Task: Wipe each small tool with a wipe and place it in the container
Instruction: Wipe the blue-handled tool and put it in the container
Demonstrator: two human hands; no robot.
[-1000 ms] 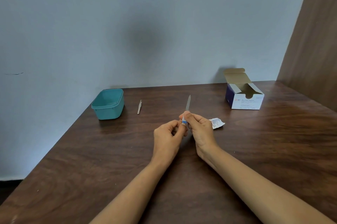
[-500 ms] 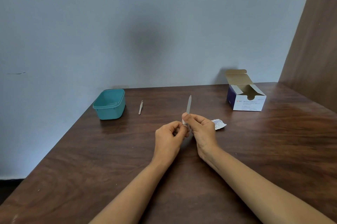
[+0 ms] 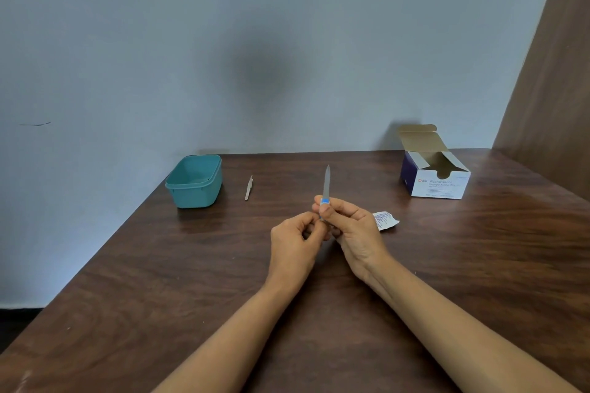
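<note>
A thin grey nail file with a blue band stands upright over the middle of the table. My right hand pinches it at the blue band, and a scrap of pale wipe shows under the fingers. My left hand has its fingers curled round the file's lower end, which is hidden. Metal tweezers lie flat on the table at the back left. Beside them, further left, stands the empty teal container.
An open white and blue box of alcohol swabs stands at the back right. A torn swab wrapper lies just right of my right hand. The brown table meets a grey wall behind and a wooden panel on the right.
My right hand's fingers have slid slightly along the file, so the blue band shows again. The left hand has stayed where it was.
</note>
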